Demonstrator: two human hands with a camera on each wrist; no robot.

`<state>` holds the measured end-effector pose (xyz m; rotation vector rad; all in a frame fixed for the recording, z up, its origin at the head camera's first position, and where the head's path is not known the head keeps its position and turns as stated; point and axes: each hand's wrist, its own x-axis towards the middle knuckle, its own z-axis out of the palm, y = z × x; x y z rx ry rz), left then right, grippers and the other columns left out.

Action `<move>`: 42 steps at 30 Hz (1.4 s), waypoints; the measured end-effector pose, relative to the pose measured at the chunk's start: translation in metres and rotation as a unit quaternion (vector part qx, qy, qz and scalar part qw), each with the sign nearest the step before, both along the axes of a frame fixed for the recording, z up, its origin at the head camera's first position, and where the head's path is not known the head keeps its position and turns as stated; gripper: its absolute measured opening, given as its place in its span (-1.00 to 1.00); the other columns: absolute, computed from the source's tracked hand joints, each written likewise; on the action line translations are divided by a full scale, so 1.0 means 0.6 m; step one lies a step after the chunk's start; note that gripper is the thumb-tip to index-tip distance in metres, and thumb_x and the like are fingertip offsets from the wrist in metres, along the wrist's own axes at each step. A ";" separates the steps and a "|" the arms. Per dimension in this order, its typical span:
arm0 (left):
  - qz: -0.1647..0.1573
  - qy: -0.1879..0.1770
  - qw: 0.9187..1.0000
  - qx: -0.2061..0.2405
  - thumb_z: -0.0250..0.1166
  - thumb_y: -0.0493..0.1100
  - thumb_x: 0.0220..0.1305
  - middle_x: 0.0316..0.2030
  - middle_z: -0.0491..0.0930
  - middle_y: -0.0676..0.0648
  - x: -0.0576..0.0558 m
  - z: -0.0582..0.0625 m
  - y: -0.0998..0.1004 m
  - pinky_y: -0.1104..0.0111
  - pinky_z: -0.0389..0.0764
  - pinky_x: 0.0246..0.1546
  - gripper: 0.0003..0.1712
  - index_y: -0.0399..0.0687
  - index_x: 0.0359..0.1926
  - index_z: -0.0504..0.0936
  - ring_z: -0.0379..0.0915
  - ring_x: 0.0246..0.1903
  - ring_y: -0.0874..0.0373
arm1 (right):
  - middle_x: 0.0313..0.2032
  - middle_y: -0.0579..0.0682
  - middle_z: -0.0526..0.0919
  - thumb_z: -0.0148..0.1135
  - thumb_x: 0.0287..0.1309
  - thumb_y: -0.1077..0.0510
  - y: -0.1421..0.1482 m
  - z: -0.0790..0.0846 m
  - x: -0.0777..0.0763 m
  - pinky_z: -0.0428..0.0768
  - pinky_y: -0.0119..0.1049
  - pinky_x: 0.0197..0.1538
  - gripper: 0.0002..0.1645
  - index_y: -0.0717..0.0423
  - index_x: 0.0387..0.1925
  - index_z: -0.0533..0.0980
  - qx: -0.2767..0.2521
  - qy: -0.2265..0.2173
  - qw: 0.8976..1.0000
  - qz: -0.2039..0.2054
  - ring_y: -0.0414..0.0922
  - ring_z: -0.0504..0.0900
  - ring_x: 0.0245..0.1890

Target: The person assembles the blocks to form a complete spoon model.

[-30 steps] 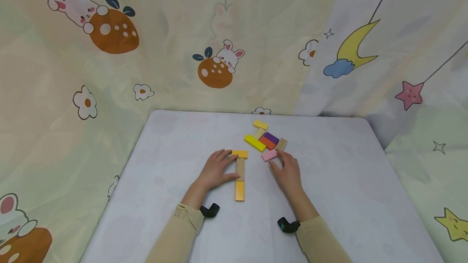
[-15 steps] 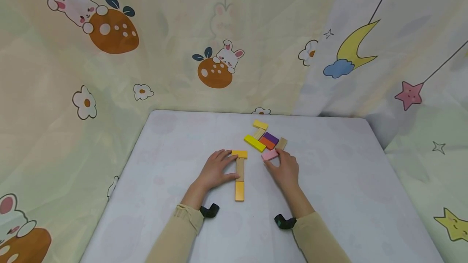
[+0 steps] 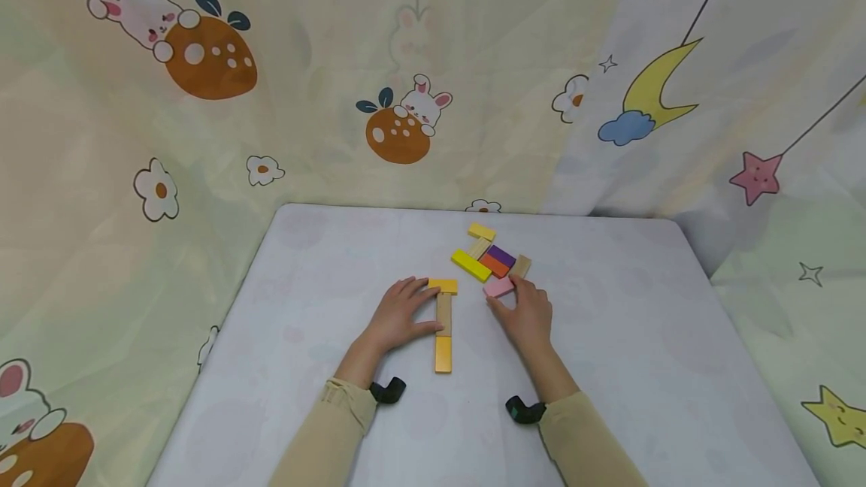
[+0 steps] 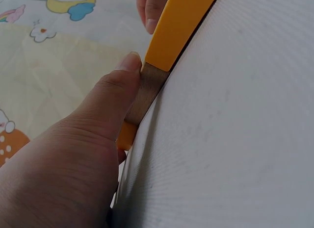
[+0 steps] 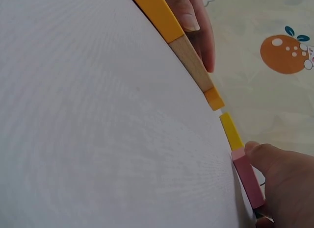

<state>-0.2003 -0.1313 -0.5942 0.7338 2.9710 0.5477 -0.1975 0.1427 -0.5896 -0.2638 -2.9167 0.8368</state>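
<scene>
My left hand [image 3: 402,310] lies along a T of wooden blocks, thumb and forefinger spread and touching it. The T has an orange-yellow crossbar block [image 3: 443,285], a plain wood block [image 3: 443,313] below it and an orange block [image 3: 443,355] nearest me. In the left wrist view the thumb rests at the plain block [image 4: 149,88]. My right hand [image 3: 531,316] pinches a pink block [image 3: 499,288] between thumb and fingers. The right wrist view shows the thumb at one end of the pink block [image 5: 248,181] and a fingertip at its far end.
Behind the pink block lies a cluster: a bright yellow block [image 3: 471,265], an orange-red block [image 3: 495,264], a purple block [image 3: 503,255], plain blocks [image 3: 479,248] and a pale yellow block [image 3: 482,231]. The white table [image 3: 609,337] ends at a printed cloth backdrop [image 3: 304,96].
My right hand has moved slightly left, and its thumb has closed in on the pink block. The left hand and the T have stayed put.
</scene>
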 end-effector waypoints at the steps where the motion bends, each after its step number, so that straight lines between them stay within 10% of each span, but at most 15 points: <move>1: 0.000 0.000 1.000 -0.002 0.18 0.52 0.15 0.48 0.20 0.03 0.000 0.000 0.000 0.06 0.00 0.54 -0.09 0.32 0.45 0.29 0.00 0.51 -0.04 | 0.24 0.11 0.51 0.37 0.09 -0.28 0.000 0.000 0.000 0.42 0.06 0.16 -0.09 -0.01 0.38 0.33 0.000 0.001 1.000 -0.002 0.10 0.40 0.09; 42: -0.007 0.001 1.000 -0.001 0.16 0.52 0.17 0.48 0.21 0.01 0.001 0.003 -0.002 0.05 0.01 0.54 -0.10 0.31 0.46 0.29 0.01 0.51 -0.05 | 0.18 0.10 0.55 0.37 0.08 -0.31 -0.002 -0.009 -0.001 0.43 -0.05 0.01 -0.10 0.00 0.35 0.36 0.031 0.036 0.999 0.001 0.07 0.43 0.00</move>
